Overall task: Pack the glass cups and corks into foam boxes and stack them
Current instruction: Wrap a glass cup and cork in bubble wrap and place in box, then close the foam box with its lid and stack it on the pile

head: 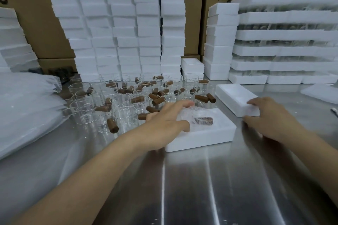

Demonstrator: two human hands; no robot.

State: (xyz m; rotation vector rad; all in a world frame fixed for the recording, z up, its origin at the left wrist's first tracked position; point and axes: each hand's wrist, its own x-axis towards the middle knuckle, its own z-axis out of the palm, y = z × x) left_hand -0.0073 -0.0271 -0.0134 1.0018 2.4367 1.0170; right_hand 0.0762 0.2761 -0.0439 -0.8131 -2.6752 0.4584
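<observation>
Right hand (272,115) is down on the near end of the foam lid (237,99), fingers curled over its edge — that grip is clamped on the lid, which lies angled on the steel surface (201,179). Left hand (167,124) lies flat and spread, fingers loose, pressing on the open foam box (201,133) just beside the lid; it grasps nothing. In the box, under clear wrapping, a brown cork (204,121) lies on its side, and the wrapped glass next to it is mostly hidden by the left hand. Just behind the box stands the crowd of empty glass cups (126,115), upright and packed close, with loose corks (155,97) scattered on and among them, one lying in front by itself at the left. Further back, tall stacks of foam boxes (128,33) rise against brown cardboard cartons (36,23), and to the right wide foam trays (285,51) are layered — with glassware showing between them. Far left, a heap of clear plastic bags (27,107) spreads over the surface.
</observation>
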